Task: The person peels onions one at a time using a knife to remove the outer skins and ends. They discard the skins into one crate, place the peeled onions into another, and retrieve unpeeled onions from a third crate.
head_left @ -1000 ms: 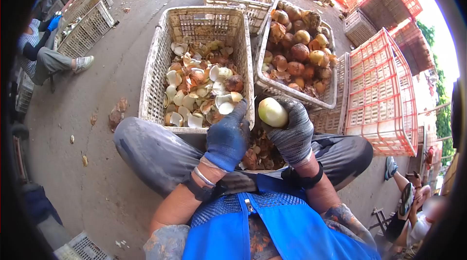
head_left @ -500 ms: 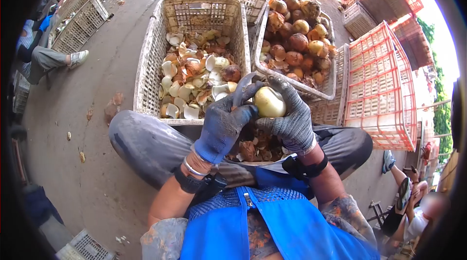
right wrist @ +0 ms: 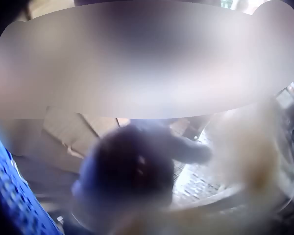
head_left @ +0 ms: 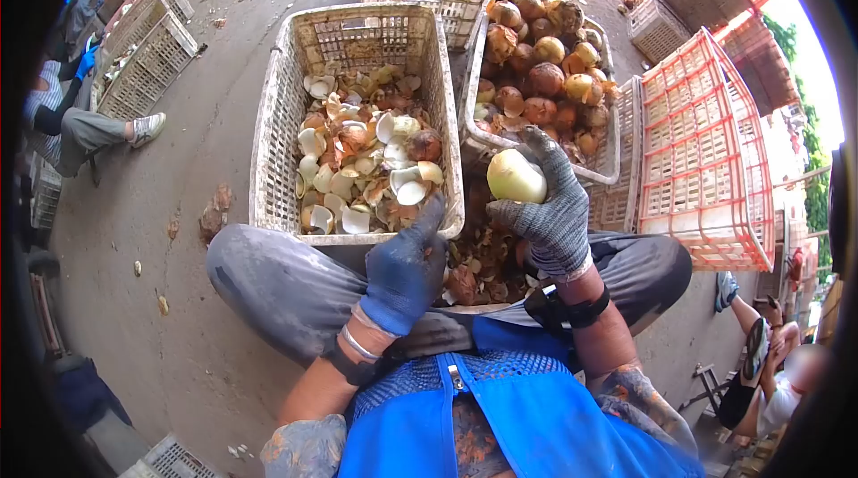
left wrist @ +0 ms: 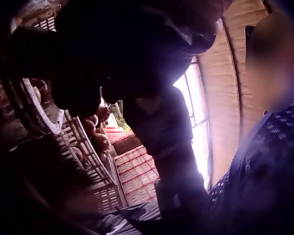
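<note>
In the head view my right hand (head_left: 550,205), in a grey knit glove, holds a pale peeled onion (head_left: 517,178) with the thumb below it and fingers behind. My left hand (head_left: 407,268), in a blue glove with dark smudges, is curled to the left of the onion, apart from it. It grips a small curved knife, whose blade is hidden from the head view now. Both wrist views are dark or blurred around the hands.
A crate (head_left: 268,156) of onion peels stands before my left knee. A crate (head_left: 612,143) of brown onions is right of it, and more peels (head_left: 474,259) lie between my legs. Red-lined crates (head_left: 702,156) stand at right. Other people sit at both sides.
Half a second ago the hands were together with the curved knife blade at the onion. Since then my left hand has drawn down and left, and my right hand has moved right with the onion.
</note>
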### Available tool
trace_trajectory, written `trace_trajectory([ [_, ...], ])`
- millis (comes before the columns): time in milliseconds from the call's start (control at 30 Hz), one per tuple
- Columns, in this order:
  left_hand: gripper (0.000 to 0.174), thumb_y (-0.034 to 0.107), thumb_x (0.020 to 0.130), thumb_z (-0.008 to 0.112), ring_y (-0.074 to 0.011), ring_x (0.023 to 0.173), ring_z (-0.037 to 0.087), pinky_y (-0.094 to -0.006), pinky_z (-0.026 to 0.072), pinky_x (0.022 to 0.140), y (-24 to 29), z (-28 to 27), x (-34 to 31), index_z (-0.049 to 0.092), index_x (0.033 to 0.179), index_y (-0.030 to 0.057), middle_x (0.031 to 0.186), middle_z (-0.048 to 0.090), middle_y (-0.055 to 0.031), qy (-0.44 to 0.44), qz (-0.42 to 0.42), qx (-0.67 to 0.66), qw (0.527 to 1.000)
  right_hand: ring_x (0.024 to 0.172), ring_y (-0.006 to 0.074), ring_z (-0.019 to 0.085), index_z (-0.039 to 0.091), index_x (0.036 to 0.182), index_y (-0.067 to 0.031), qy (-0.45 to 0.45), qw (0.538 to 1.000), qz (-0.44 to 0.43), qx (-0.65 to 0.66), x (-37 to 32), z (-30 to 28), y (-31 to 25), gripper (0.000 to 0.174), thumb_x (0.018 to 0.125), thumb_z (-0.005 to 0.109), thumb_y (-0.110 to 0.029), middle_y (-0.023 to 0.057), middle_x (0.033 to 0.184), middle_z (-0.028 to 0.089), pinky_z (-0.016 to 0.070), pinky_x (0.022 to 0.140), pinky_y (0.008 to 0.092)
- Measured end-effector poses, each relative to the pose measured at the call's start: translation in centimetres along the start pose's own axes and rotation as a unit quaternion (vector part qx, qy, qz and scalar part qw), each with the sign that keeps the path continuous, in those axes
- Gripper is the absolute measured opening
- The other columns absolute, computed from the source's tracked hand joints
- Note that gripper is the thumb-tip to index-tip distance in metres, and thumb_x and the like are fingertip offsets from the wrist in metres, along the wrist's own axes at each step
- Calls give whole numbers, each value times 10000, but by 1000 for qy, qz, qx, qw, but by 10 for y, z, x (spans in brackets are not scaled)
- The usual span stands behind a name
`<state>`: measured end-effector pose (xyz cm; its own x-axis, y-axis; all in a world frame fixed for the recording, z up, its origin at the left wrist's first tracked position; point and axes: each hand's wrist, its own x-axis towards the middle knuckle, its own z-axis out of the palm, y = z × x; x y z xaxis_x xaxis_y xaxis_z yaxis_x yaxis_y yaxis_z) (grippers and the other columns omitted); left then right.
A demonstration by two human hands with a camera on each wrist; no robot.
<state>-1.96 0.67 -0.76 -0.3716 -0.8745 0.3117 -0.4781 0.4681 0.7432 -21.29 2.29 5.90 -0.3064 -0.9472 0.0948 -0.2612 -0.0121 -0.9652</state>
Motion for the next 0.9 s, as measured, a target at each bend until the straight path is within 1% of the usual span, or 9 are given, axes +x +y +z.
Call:
trace_trajectory([
  [167,532,66,863,708,-344,703,720,-418,575,631,10,-2,21,634,1389,59,963,751,-200,52,86,-39,994,1180,177,637,541,1428,-3,-12,998,22,-55,-10,13,2,869,679,945,-184,124,1270,674,526,1014,332],
  [233,514,95,870,692,-287,634,714,-379,564,577,2,7,25,640,1377,39,889,764,-171,74,58,-138,986,1125,179,661,566,1402,-1,5,995,58,84,-15,13,22,825,691,937,-192,119,1237,682,532,996,324],
  [300,522,127,883,655,-213,584,692,-322,547,532,-11,0,29,625,1393,19,832,757,-131,-85,-351,-435,825,1066,161,669,582,1383,10,-3,997,18,69,-20,13,34,780,712,921,-196,109,1214,692,554,944,315],
  [333,487,156,901,616,-157,563,665,-278,528,504,-18,-1,29,632,1359,-9,844,748,-105,-126,-397,-408,812,1066,161,669,582,1383,10,-5,997,19,70,-20,14,34,780,712,921,-196,109,1214,692,554,944,315],
  [633,341,243,1013,621,-151,666,699,-271,547,608,-3,-5,26,685,1204,-32,904,744,-108,-48,-271,-523,806,1129,181,638,583,1379,21,-147,957,110,223,-9,25,23,789,712,931,-215,99,1195,682,527,995,321],
  [700,260,166,995,640,-150,704,711,-287,562,633,4,-11,33,706,1156,-26,924,753,-105,28,-304,-529,792,1124,207,664,595,1361,22,-72,992,-75,-67,-9,22,33,782,703,944,-217,130,1194,692,542,992,342],
  [767,210,105,952,684,-145,753,717,-292,576,676,13,-16,39,730,1107,-28,962,764,-97,41,-335,-567,751,1125,226,682,610,1340,23,-78,994,-44,-60,-17,21,31,760,704,950,-218,173,1225,686,558,982,363],
  [833,272,120,928,722,-114,772,691,-266,569,700,14,5,37,733,1144,-45,881,754,-102,132,-199,-359,902,1112,225,694,626,1323,21,-40,967,-75,-241,-27,36,12,736,698,952,-189,190,1243,678,572,957,364],
  [900,304,73,896,745,-135,779,706,-280,583,725,10,5,36,728,1177,-43,858,758,-100,139,-124,-292,938,1110,217,692,599,1360,20,-33,981,-45,-187,-27,38,27,733,726,923,-151,156,1223,694,565,965,346],
])
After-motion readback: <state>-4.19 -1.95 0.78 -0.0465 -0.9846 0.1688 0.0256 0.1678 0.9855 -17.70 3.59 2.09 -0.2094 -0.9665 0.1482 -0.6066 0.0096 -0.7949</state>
